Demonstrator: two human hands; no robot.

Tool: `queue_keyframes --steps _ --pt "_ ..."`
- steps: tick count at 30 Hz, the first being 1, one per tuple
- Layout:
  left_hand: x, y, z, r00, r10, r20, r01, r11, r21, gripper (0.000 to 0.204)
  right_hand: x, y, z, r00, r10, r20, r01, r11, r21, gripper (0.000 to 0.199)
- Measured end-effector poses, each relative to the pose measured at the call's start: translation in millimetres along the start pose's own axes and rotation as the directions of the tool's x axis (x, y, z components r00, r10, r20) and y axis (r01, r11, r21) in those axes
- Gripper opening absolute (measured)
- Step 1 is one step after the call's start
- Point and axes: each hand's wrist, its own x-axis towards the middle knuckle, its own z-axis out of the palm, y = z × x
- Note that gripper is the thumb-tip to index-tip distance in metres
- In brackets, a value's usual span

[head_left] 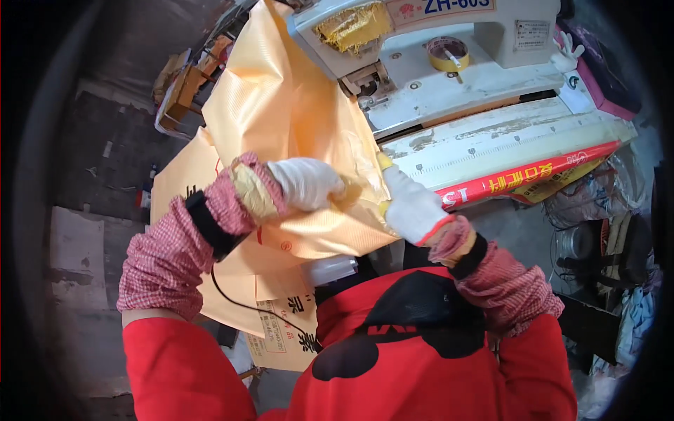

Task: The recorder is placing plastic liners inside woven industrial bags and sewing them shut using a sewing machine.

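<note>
In front of the red shirt (400, 382), the gloved left grip (309, 184) clutches the pale-yellow sack (256, 105) and the right grip (413, 207) pinches its edge. Drawn taut and even between them, I'd judge, that edge would handle best. The sack runs from both grips leftward and up, beside the sewing machine (502, 45).

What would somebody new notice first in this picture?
Probably the big, shiny orange-yellow sack in the middle, with a gloved left hand and right hand at it. Next, the bright red top at the bottom. Then the white sewing machine, upper right, with yellow tape on it.
</note>
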Motion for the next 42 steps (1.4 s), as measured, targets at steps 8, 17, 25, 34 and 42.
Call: queue_keyframes --steps 8,17,25,34,42 --pt "-2 4 -13 0.940 -0.119 -0.319 0.118 0.993 -0.024 0.028 85 39 -6 0.962 0.149 0.229 -0.249 0.820 0.515 0.037" --pt "-37 85 -15 0.838 0.424 0.345 -0.288 0.879 -0.380 0.075 89 22 -14 0.952 -0.286 0.114 0.304 0.928 -0.216 0.037" --pt "-3 46 -42 0.974 0.121 0.190 -0.124 0.992 0.006 0.046 105 11 -1 0.982 -0.113 0.151 0.154 0.945 -0.289 0.022" --pt "24 -108 -7 0.849 -0.376 -0.370 0.488 0.827 0.279 0.014 82 -58 -1 0.974 -0.206 -0.090 0.218 0.965 0.145 0.029" --pt "-162 -13 35 0.666 0.039 -0.745 0.176 0.962 0.207 0.027 99 -88 -17 0.846 -0.527 -0.086 0.411 0.746 -0.525 0.009"
